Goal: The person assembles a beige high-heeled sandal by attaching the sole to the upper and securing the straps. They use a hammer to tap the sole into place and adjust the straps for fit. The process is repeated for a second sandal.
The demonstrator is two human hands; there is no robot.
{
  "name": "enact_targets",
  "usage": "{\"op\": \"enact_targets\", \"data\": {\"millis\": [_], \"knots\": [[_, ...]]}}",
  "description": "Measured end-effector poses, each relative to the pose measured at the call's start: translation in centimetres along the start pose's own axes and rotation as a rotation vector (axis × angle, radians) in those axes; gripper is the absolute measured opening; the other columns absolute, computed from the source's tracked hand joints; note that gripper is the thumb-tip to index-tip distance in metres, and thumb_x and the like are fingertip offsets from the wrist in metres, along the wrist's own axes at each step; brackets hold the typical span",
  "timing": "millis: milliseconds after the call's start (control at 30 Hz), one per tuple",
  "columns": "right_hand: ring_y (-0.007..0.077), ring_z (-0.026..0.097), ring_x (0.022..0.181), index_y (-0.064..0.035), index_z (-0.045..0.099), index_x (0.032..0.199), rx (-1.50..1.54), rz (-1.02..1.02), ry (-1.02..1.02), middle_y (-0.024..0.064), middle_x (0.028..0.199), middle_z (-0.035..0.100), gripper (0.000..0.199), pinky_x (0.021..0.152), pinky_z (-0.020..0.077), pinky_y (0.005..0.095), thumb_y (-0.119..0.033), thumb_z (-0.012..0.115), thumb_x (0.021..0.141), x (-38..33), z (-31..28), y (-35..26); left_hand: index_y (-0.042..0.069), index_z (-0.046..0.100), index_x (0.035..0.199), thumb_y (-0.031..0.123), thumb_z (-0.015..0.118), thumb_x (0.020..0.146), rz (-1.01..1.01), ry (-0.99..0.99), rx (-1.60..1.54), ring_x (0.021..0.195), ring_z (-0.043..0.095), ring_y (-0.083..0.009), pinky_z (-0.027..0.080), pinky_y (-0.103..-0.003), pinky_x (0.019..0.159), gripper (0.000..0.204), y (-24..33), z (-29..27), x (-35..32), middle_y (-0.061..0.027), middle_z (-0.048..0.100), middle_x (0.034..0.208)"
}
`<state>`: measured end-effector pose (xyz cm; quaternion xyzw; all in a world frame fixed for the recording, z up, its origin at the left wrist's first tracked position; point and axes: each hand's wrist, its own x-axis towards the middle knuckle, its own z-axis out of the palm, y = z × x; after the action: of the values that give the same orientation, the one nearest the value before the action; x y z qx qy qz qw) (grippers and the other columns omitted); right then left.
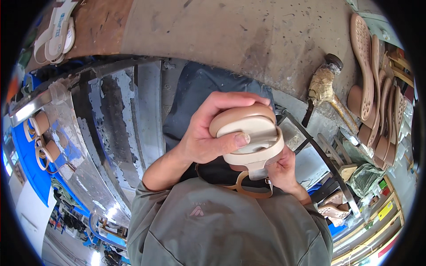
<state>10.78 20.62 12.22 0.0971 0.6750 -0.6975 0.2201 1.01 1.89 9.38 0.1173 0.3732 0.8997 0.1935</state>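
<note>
Above my lap I hold a sandal [253, 153] with a tan sole and cream straps, its rounded front end facing up. My left hand [199, 137] is wrapped round that end, thumb pressing on the cream footbed and fingers over the sole's edge. My right hand [284, 170] is closed at the sandal's lower right side; its fingers are partly hidden behind the sandal, so what exactly they pinch does not show. A tan looped strap [257, 190] hangs below, near my shirt.
A worn workbench [199, 31] lies ahead. On its right rest a hammer [326, 84] with a crusted, wrapped head and several tan soles [363, 66]. White sandal parts [57, 35] lie far left. More sandals [42, 137] sit left on a metal surface [71, 146]. A dark metal frame [328, 159] stands right.
</note>
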Motion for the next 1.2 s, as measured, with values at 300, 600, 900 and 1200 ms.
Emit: {"op": "enact_targets", "data": {"millis": [300, 600, 900, 1200], "knots": [[0.0103, 0.060, 0.083, 0.0011, 0.052, 0.110, 0.142, 0.079, -0.033, 0.0059, 0.093, 0.063, 0.021, 0.074, 0.0478, 0.0245, -0.006, 0.054, 0.091, -0.9, 0.0, 0.7, -0.005, 0.052, 0.115, 0.002, 0.067, 0.079, 0.056, 0.008, 0.694, 0.087, 0.067, -0.0258, 0.055, -0.031, 0.071, 0.040, 4.3, 2.3, 0.1, -0.0196, 0.064, 0.100], [0.0067, 0.060, 0.080, 0.0011, 0.051, 0.112, 0.104, -0.041, -0.050, 0.0038, 0.089, 0.063, 0.022, 0.068, 0.0484, 0.0225, -0.007, 0.053, 0.091, -1.1, -0.2, 0.8, -0.006, 0.058, 0.109, 0.000, 0.068, 0.075, -0.008, -0.145, 1.045, 0.078, 0.067, -0.0260, 0.054, -0.031, 0.064, 0.036, 6.9, 4.6, 1.3, -0.0198, 0.064, 0.095], [0.0101, 0.062, 0.075, 0.0020, 0.050, 0.109, 0.153, -0.031, -0.091, 0.0066, 0.081, 0.065, 0.021, 0.067, 0.0494, 0.0249, -0.009, 0.053, 0.091, -0.7, -0.8, -0.1, -0.006, 0.055, 0.107, 0.000, 0.063, 0.078, -0.039, -0.148, 1.078, 0.077, 0.066, -0.0253, 0.053, -0.031, 0.065, 0.030, 6.7, 6.2, 1.2, -0.0197, 0.065, 0.093], [0.0129, 0.064, 0.072, 0.0033, 0.050, 0.106, 0.113, -0.050, -0.081, 0.0106, 0.071, 0.064, 0.020, 0.063, 0.0499, 0.0276, -0.007, 0.054, 0.090, -0.6, -0.8, 0.5, 0.000, 0.057, 0.107, 0.005, 0.066, 0.079, -0.356, -0.176, 1.214, 0.076, 0.066, -0.0253, 0.053, -0.031, 0.064, 0.030, 7.4, 8.3, 3.0, -0.0140, 0.065, 0.091]]}}
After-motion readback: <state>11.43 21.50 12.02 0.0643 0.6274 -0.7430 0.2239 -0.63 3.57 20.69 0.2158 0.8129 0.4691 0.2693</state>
